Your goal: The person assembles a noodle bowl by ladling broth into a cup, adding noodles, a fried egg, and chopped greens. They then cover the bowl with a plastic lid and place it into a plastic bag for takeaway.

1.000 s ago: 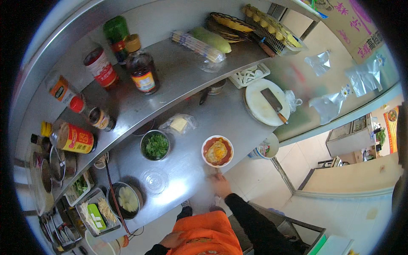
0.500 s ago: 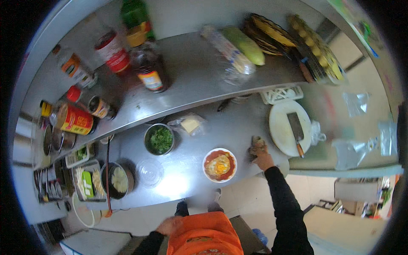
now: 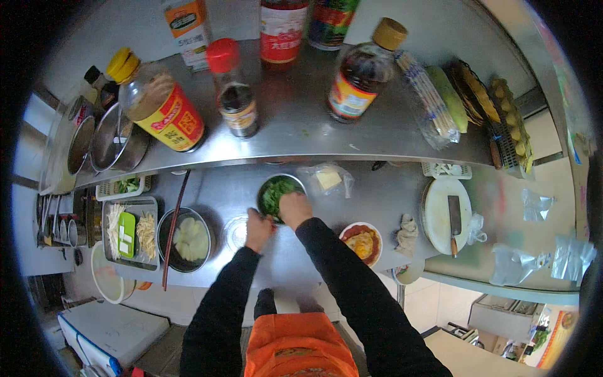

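A round metal bowl (image 3: 260,200) of chopped green herbs (image 3: 274,193) stands on the steel counter in front of me. My right hand (image 3: 296,210) is over its right side, fingers curled down into the herbs and the tips hidden. At the bowl's near-left rim, my left hand (image 3: 259,230) is closed against the edge. To the right sits a white bowl (image 3: 378,256) holding red sauce, with a fried egg (image 3: 360,244) on top. A crumpled beige cloth (image 3: 407,235) lies beyond it, touched by neither hand.
A steel shelf (image 3: 295,135) with several bottles overhangs the counter's back. Right stands a round white board (image 3: 436,213) bearing a cleaver (image 3: 454,220). At left are a pot (image 3: 210,242) of pale slices with chopsticks (image 3: 176,223) across it and a tray (image 3: 149,264) of shredded food.
My right hand has left the cloth and moved left into the herbs. My left hand has come up from beside the apron to the bowl. The view has shifted left.
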`<act>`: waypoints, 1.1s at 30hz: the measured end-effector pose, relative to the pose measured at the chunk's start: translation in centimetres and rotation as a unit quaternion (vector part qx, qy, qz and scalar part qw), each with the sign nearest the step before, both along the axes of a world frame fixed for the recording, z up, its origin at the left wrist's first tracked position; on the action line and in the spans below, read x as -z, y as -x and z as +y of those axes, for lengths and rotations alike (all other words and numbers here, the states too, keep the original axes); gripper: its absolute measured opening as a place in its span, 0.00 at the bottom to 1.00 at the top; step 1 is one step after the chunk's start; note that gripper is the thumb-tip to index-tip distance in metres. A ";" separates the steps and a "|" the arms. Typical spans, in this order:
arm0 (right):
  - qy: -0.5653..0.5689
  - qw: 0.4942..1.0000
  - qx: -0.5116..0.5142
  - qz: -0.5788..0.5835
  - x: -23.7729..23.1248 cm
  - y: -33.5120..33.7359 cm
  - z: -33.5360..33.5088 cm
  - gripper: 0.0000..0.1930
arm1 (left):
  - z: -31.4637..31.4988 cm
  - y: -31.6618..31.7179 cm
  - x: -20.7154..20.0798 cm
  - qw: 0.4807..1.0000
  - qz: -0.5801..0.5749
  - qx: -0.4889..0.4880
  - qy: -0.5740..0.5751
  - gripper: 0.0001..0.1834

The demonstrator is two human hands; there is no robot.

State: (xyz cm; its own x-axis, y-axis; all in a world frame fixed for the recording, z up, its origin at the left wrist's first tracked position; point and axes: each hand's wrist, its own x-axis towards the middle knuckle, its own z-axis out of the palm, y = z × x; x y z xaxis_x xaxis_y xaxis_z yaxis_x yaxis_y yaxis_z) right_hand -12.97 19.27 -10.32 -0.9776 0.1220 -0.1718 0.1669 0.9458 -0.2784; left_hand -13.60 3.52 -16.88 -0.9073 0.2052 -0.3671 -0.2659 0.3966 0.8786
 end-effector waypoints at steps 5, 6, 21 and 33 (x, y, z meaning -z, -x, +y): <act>-0.013 0.994 0.064 -0.082 3.4 -2.8 -1.0 0.11 | 0.5 -5.6 -0.4 0.980 -0.115 -0.049 -0.152 0.18; -0.008 0.997 0.054 -0.052 3.5 -3.7 -0.4 0.10 | 0.6 -5.9 -0.5 0.985 -0.109 -0.034 -0.132 0.19; 0.302 0.903 0.260 0.163 -1.5 -10.8 2.5 0.13 | -4.4 -6.1 -3.3 0.963 -0.211 0.029 -0.165 0.28; 0.178 0.918 0.312 0.167 -6.9 -26.0 14.7 0.10 | -8.7 -10.7 -3.7 0.979 -0.025 0.201 0.015 0.21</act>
